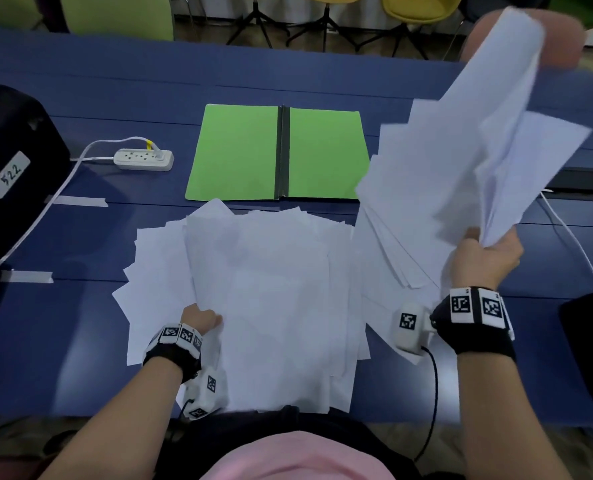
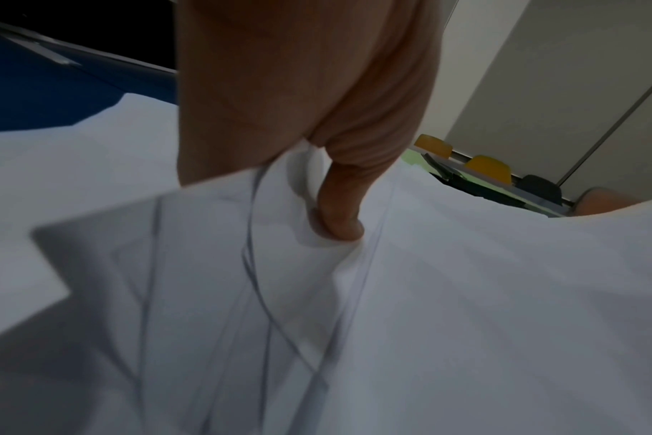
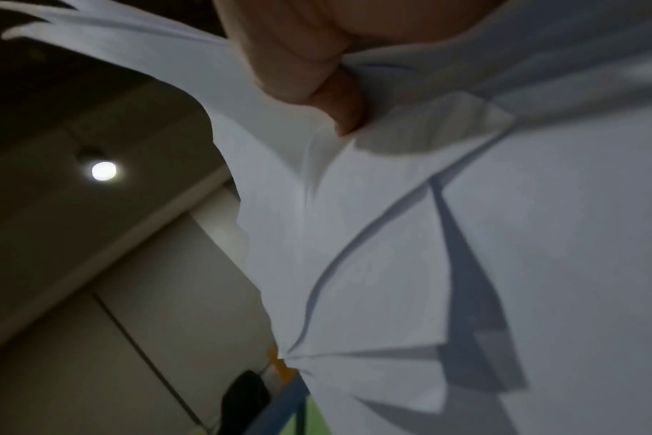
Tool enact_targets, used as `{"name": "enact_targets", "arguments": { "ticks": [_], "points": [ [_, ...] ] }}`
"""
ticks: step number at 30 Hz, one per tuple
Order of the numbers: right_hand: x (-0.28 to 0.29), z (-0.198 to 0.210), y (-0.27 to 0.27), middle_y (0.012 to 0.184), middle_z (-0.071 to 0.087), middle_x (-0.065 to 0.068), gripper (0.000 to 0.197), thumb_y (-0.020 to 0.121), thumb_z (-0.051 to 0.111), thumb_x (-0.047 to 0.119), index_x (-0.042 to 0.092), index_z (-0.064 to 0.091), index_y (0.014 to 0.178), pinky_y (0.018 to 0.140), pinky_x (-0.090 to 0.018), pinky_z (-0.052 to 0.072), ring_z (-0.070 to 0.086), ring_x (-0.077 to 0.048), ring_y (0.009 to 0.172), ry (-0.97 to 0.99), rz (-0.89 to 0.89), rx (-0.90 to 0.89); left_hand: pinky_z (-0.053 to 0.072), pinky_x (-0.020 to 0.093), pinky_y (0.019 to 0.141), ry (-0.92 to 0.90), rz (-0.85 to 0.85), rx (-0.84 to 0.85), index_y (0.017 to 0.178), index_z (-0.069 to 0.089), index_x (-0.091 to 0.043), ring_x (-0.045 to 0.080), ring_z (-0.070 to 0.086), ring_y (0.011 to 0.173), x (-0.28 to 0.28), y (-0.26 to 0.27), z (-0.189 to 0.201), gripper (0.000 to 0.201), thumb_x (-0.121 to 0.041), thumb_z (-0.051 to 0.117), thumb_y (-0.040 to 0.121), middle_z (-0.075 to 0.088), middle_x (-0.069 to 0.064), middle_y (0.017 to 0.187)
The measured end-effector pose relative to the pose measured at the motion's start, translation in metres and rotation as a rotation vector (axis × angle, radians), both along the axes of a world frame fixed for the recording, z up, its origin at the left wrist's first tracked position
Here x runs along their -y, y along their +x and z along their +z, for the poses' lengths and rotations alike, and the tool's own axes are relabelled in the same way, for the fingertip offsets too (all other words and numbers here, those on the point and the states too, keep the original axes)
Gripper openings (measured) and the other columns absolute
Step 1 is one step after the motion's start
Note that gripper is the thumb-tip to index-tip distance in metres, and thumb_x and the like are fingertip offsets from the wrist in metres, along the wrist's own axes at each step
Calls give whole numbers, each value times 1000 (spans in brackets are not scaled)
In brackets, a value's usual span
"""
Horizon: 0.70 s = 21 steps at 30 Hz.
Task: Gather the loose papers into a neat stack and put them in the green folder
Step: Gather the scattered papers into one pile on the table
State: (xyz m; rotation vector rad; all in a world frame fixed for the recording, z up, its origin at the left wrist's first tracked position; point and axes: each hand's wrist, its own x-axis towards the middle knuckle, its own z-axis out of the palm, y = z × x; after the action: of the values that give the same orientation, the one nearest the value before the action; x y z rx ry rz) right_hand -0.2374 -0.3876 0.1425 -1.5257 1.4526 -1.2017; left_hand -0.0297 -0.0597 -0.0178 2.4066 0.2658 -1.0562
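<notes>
Gathering: our right hand [image 1: 484, 258] pinches a splayed sheaf [image 1: 468, 168] aloft; left hand [image 1: 201, 320] pinches the pile [image 1: 271, 289] edge, fingers probably underneath. Folder [image 1: 239, 150] lies open beyond. Sheets are light, floppy, slippery; we should grip both long edges.

Hand [image 3: 309, 59] gripping splayed white papers [image 3: 466, 235]

Folder [image 1: 239, 152] lying open behind paper pile [image 1: 271, 289]; power strip [image 1: 143, 159] sitting left of folder; more sheets [image 1: 461, 174] hanging raised at right.
</notes>
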Motion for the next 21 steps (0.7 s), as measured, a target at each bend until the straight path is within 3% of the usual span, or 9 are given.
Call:
{"name": "enact_targets", "arguments": {
  "ticks": [3,5,8,9,12,15,17,19,21],
  "points": [
    [-4,-5,9,91,68,-6,29,77,51,4,27,62,91,83,-29,57,66,-19,82,67,10,185,38,26,81,-1,6,-25,114,55,12,34,55,107,2,-2,6,28,-3,54,90,58,21,114],
    [-9,-9,15,94,70,-3,26,77,55,9,29,63,91,86,-34,58,68,-19,85,134,34,260,38,27,82,-2,-8,-43,125,49,12,36,55,115,5,-4,12,38,-4,54,90,56,25,128],
    [-22,-16,29,91,65,-7,24,86,57,1,8,63,107,62,-14,53,60,-19,80,275,182,262,40,30,84,6,-52,-72,120,51,9,36,54,116,7,-5,16,33,-7,53,92,52,27,132],
    [-29,-22,32,97,66,-11,26,86,57,-2,0,61,112,64,-14,51,60,-19,84,317,229,229,41,32,87,3,-58,-68,122,51,11,38,52,121,8,-4,16,36,-7,54,91,52,28,133],
    [-52,-58,34,119,64,-19,32,85,59,-5,-7,59,117,88,-26,47,61,-23,102,460,341,6,41,39,100,-67,25,-86,132,43,13,40,48,127,5,-1,16,54,-16,60,90,48,29,138],
    [-74,-99,23,125,60,-22,36,86,59,-4,-12,55,121,87,-26,40,59,-33,114,679,425,-244,31,41,113,-201,138,-186,146,31,-2,34,38,137,0,3,15,91,-58,61,81,36,17,151],
    [-82,-119,13,121,61,-22,35,86,61,2,-10,55,119,81,-27,40,59,-35,110,794,497,-472,30,42,115,-267,198,-214,146,36,-11,31,41,136,-2,7,12,105,-77,57,67,39,11,151],
    [-82,-129,1,105,62,-14,29,84,65,9,-4,59,109,76,-28,42,60,-32,96,856,615,-678,31,41,114,-282,244,-199,146,33,-7,30,42,135,0,7,17,111,-75,64,63,39,12,150],
    [-75,-136,-9,105,62,-11,43,79,74,20,-6,59,110,74,-32,46,61,-32,100,869,658,-819,30,39,113,-215,207,-135,148,22,3,32,35,139,3,7,18,103,-56,68,77,31,17,153]
  ]
}}
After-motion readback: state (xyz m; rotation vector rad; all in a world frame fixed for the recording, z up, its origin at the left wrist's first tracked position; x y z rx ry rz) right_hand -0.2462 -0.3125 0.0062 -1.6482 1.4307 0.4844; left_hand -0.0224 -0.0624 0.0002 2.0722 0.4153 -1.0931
